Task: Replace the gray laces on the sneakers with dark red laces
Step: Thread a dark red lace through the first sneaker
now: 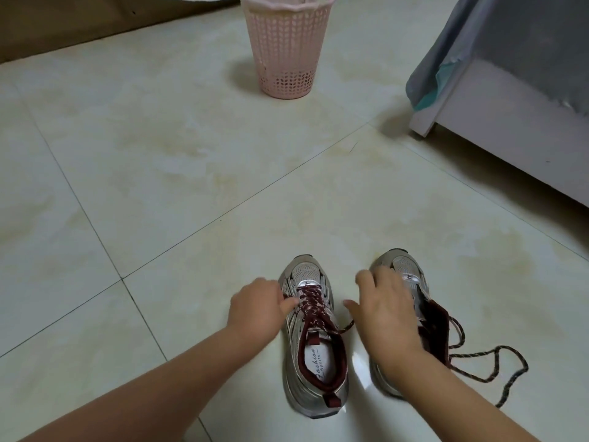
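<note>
Two silver-grey sneakers with dark red lining stand side by side on the tiled floor, toes pointing away from me. The left sneaker (314, 342) has dark red laces (314, 306) threaded up its front. My left hand (259, 309) rests against its left side, fingers curled near the laces. My right hand (387, 309) lies over the right sneaker (404, 272) with fingers spread, hiding its lacing. A loose dark red lace (492, 365) trails from that shoe across the floor to the right.
A pink perforated waste basket (288, 49) stands on the floor straight ahead. A white bed frame (497, 129) with a grey cover (526, 36) draped over it fills the right side. Brown furniture (63, 23) sits at the far left.
</note>
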`<act>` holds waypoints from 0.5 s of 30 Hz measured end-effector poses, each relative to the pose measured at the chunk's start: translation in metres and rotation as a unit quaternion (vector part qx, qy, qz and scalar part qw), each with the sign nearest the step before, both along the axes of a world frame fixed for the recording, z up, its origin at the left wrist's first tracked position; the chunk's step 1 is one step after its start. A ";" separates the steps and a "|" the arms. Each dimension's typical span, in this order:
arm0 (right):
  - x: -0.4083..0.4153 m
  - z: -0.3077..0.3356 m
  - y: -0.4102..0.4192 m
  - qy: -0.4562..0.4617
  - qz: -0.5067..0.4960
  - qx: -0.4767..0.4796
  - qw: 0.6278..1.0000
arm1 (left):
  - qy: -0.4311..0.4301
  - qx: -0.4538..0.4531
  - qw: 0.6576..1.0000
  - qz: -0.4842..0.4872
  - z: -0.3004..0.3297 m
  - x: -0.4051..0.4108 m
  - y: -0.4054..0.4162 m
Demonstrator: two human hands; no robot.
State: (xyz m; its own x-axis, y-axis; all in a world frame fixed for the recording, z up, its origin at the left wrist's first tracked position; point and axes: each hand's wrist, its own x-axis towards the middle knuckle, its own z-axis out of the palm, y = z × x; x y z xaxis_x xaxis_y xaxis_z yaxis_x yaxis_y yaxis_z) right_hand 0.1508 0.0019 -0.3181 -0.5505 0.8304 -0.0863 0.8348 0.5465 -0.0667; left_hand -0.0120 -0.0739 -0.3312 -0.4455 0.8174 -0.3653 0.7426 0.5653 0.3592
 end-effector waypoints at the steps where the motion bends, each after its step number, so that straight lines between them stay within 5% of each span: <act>1: -0.006 0.001 -0.006 -0.003 -0.018 -0.030 0.999 | -0.037 -0.018 0.999 0.014 -0.001 0.007 0.000; 4: -0.015 -0.003 -0.017 -0.031 -0.113 -0.214 0.970 | -0.152 -0.025 0.985 0.072 -0.009 0.019 0.002; 7: -0.014 -0.004 -0.019 -0.025 -0.147 -0.260 0.954 | -0.275 0.039 0.947 0.159 -0.013 0.022 0.004; 12: -0.008 -0.016 -0.010 0.136 -0.231 -0.380 0.885 | -0.379 0.114 0.897 0.200 -0.012 0.026 0.008; 15: -0.009 -0.016 -0.018 0.262 -0.247 -0.356 0.862 | -0.437 0.125 0.867 0.203 -0.011 0.026 0.007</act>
State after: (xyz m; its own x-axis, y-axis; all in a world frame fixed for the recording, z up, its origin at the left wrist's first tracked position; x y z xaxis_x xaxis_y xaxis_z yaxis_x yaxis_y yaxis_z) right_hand 0.1418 -0.0161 -0.3343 -0.2637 0.8139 -0.5177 0.7073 -0.2018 -0.6775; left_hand 0.0137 -0.0666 -0.3425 -0.3574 0.7607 -0.5418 -0.1173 0.5390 0.8341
